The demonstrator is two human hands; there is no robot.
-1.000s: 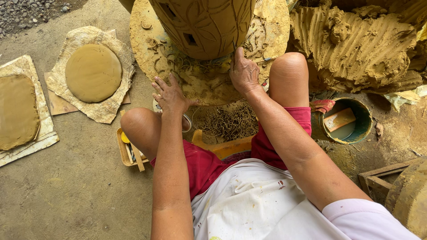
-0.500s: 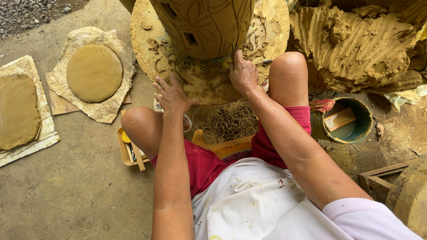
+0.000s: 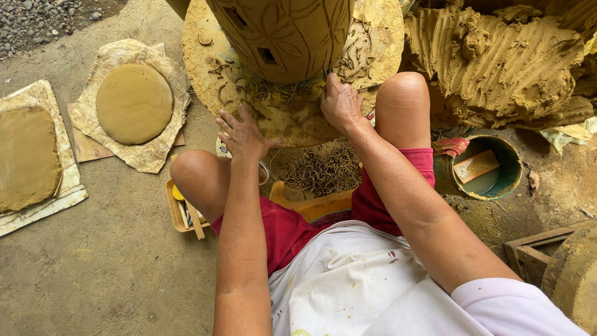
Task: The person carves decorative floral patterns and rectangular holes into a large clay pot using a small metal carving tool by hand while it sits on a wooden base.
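A tall carved clay vessel (image 3: 283, 34) stands on a round, clay-smeared turntable (image 3: 205, 68) set on the floor. The right hand (image 3: 341, 104) rests at the vessel's foot, its fingers pinched together on a thin tool (image 3: 326, 72) whose tip meets the clay. The left hand (image 3: 242, 134) lies flat on the turntable's near edge, fingers spread apart, holding nothing. Curled clay trimmings (image 3: 320, 171) lie heaped just below the turntable, between the knees. Left of the turntable sits a round clay slab (image 3: 134, 102); to its right, a green bucket (image 3: 507, 165).
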